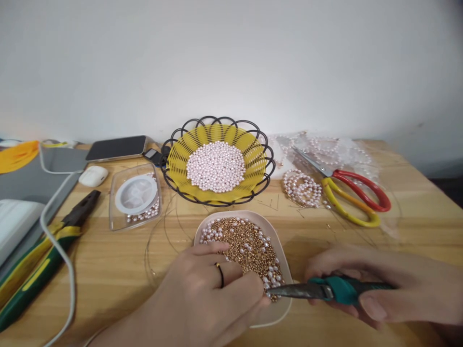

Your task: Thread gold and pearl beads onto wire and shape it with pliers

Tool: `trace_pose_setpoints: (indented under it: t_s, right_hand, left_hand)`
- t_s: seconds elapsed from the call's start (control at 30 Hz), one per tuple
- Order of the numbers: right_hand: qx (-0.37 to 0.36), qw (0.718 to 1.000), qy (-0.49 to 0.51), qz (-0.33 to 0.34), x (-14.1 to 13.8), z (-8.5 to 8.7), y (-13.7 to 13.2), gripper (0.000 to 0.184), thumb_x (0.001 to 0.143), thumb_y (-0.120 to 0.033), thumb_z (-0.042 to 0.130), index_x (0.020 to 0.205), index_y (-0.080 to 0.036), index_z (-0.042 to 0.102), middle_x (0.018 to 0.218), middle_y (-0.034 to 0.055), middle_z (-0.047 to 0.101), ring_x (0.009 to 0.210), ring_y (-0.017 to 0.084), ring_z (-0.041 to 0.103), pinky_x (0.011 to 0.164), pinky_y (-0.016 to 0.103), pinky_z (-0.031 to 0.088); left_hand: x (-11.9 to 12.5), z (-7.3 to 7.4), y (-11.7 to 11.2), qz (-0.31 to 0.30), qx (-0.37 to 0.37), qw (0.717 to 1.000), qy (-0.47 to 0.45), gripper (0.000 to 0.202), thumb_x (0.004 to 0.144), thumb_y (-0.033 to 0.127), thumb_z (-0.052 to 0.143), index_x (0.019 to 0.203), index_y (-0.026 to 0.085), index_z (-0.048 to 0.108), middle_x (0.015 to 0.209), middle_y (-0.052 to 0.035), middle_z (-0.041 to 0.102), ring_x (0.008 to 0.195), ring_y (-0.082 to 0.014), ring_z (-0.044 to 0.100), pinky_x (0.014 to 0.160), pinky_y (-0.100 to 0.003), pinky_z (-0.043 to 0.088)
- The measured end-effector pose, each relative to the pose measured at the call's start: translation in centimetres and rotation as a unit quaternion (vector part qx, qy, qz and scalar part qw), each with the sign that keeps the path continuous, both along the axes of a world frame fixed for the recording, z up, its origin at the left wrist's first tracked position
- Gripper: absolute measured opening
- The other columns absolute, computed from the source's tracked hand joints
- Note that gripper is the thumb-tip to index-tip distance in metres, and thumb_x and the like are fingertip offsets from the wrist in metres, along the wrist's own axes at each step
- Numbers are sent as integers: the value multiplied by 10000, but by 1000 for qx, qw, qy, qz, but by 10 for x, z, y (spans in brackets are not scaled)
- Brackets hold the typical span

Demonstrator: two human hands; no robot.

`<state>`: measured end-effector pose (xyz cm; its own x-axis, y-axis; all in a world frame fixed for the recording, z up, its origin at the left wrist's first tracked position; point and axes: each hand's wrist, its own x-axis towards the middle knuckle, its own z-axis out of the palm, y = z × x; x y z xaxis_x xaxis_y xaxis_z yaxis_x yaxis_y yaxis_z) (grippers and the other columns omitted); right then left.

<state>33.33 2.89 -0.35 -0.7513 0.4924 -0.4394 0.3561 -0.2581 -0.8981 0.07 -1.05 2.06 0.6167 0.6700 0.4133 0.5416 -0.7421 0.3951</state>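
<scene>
My left hand (pixel 224 289), with a dark ring on one finger, is over the near left part of a pale dish (pixel 284 250) filled with gold beads (pixel 246 241) and pearl beads. Its thumb and index finger are pinched together, and what lies between them is too small to make out. Needle-nose pliers (pixel 340 290) with teal handles are gripped in my right hand (pixel 390 289). Their tips point left and meet the fingertips of my left hand above the dish's right side.
Behind the dish stands a yellow basket (pixel 177 168) of pink beads. Scissors (pixel 354 193) and coiled bead strands (pixel 302 188) lie right. A clear box (pixel 114 202) with a spool (pixel 136 194), larger pliers (pixel 47 255), a white cable (pixel 67 260) and a phone (pixel 116 147) are left.
</scene>
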Motion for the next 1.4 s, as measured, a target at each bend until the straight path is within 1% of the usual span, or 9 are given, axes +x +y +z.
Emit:
trace_pose_setpoints:
  t_s: [0.3, 0.57, 0.7, 1.03, 1.1, 1.2, 1.27, 1.33, 1.4]
  right_hand:
    - [-6, 1000, -2, -2, 0, 0, 0, 433, 938, -663, 642, 1217, -342, 723, 813, -3, 699, 608, 153, 711, 561, 226, 574]
    - [-11, 1000, 8, -10, -4, 0, 1, 381, 950, -618, 655, 1220, -359, 726, 891, 12, 698, 641, 152, 701, 591, 233, 597]
    - [1, 1000, -5, -4, -3, 1, 1, 370, 943, -617, 667, 1213, -372, 729, 857, -3, 704, 630, 139, 696, 578, 209, 587]
    - [51, 998, -20, 22, 3, -4, 2, 410, 961, -663, 600, 1227, -372, 715, 974, 38, 770, 718, 171, 732, 620, 241, 611]
    - [66, 998, -19, 3, -3, 1, -2, 423, 946, -687, 609, 1192, -367, 738, 924, 35, 782, 687, 167, 729, 591, 233, 603]
    - [73, 993, -33, -85, -13, 9, -9, 487, 886, -776, 611, 1092, -365, 774, 835, 7, 787, 608, 149, 712, 531, 215, 581]
    - [81, 990, -40, -109, -15, 12, -11, 512, 870, -802, 599, 1053, -361, 784, 823, 2, 794, 609, 144, 700, 543, 217, 576]
    - [64, 995, -29, -70, -12, 9, -8, 498, 894, -771, 607, 1093, -349, 780, 872, 21, 799, 656, 157, 704, 583, 239, 587]
    - [20, 999, -32, -15, -6, 4, -1, 472, 901, -724, 646, 1153, -342, 760, 935, 37, 787, 721, 181, 713, 631, 266, 599]
  left_hand:
    - [1, -3, -3, -3, -3, 1000, 6, 352, 1077, 208, 416, 761, 199, 570, 562, 78, 600, 463, -101, 549, 824, -296, 645]
    - [0, 1, 0, -4, 1, 1000, 14, 392, 1087, 213, 387, 738, 199, 566, 552, 78, 586, 453, -100, 536, 802, -282, 649]
    - [0, 1, 0, -6, 1, 1000, 14, 390, 1085, 218, 388, 749, 196, 584, 559, 71, 594, 464, -102, 551, 827, -297, 651]
    - [0, -3, 1, -5, -39, 999, -30, 296, 1086, 221, 420, 835, 186, 571, 619, 59, 646, 529, -110, 609, 844, -322, 640]
    - [-1, -3, 0, 1, -53, 997, -49, 286, 1100, 281, 413, 885, 182, 573, 629, 47, 644, 561, -118, 626, 829, -307, 630]
    - [-3, -2, 1, 25, -67, 994, -86, 314, 1084, 417, 465, 883, 189, 543, 647, 27, 633, 622, -141, 649, 687, -274, 599]
    - [-3, -1, 3, 28, -65, 991, -114, 332, 1054, 452, 534, 848, 192, 524, 683, 12, 634, 655, -147, 642, 614, -256, 550]
    - [-2, 0, 5, 6, -67, 990, -126, 322, 1037, 414, 588, 819, 182, 540, 778, -16, 659, 699, -143, 627, 660, -268, 538]
    - [-2, -1, 7, -15, -69, 989, -132, 282, 1032, 353, 613, 820, 169, 587, 936, -54, 674, 799, -151, 632, 782, -306, 538]
